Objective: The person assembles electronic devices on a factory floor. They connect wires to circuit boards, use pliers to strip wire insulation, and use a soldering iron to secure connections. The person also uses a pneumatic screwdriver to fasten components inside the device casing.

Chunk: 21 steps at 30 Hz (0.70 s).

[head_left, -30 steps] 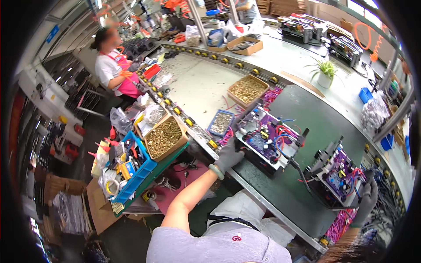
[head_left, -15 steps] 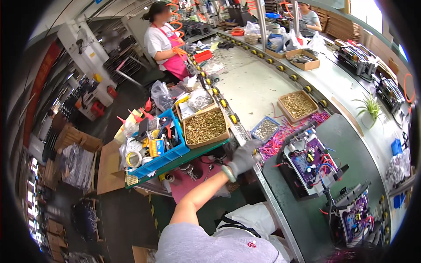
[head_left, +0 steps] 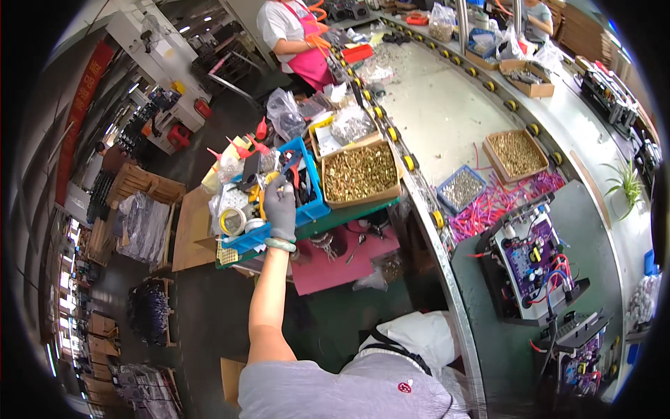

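My left hand (head_left: pixel 281 213), in a grey glove with a pale bangle at the wrist, reaches into the blue plastic bin (head_left: pixel 312 211). Its fingers curl down among the bin's contents, beside a yellow item (head_left: pixel 262 197) partly covered by the hand. Whatever the fingertips hold is hidden. Tools with dark and red handles (head_left: pixel 292 167) lie just right of the fingers. A roll of tape (head_left: pixel 232 221) sits at the bin's near left. Right of the bin stands a cardboard box of brass-coloured fasteners (head_left: pixel 359 173). My right hand is out of view.
On the dark green bench at right are an open device with a purple circuit board (head_left: pixel 534 251) and another (head_left: pixel 583 366). Pink wires (head_left: pixel 481 213), a blue tray of silvery parts (head_left: pixel 460 190) and another fastener box (head_left: pixel 516 155) lie beyond. A person in a pink apron (head_left: pixel 310 59) stands across.
My left hand has moved left from the metal rail beside the bench into the blue bin. The view has shifted, so the benches appear farther right.
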Each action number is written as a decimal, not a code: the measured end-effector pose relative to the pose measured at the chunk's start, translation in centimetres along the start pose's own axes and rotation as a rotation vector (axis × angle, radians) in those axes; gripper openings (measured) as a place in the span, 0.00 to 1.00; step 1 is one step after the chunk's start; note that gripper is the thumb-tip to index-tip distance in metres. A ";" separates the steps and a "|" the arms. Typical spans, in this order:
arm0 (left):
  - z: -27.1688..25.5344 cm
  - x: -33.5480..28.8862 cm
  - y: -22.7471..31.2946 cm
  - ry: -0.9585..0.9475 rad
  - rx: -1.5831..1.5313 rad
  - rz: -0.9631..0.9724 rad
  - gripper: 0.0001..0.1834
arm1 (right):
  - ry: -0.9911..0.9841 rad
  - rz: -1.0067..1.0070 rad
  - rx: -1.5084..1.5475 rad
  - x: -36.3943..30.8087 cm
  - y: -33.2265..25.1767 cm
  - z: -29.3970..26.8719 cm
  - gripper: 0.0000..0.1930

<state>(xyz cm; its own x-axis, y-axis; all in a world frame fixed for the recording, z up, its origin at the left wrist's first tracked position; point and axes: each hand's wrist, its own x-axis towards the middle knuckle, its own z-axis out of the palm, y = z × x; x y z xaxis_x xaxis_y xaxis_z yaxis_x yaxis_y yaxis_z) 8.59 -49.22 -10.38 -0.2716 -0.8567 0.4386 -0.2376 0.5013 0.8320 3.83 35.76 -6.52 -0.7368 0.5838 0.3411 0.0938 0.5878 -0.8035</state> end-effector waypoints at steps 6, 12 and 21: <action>4.1 -10.9 -0.7 -0.459 0.080 0.270 0.08 | -0.039 0.043 0.020 0.8 1.0 -0.9 0.20; 11.8 -18.3 -15.8 -0.901 -0.001 -0.534 0.17 | -0.089 0.118 0.063 2.0 3.4 -2.5 0.21; 19.7 -12.2 -23.4 -0.682 0.120 -0.536 0.15 | -0.223 0.276 0.125 3.2 6.5 -5.7 0.21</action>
<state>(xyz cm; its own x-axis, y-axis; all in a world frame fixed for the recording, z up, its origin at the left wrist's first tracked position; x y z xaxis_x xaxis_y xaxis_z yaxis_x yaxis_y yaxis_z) -0.90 -48.11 -41.84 -0.5846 -0.7400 -0.3326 -0.5797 0.0941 0.8094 5.90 44.66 -7.82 -0.8240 0.5666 -0.0004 0.2370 0.3441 -0.9085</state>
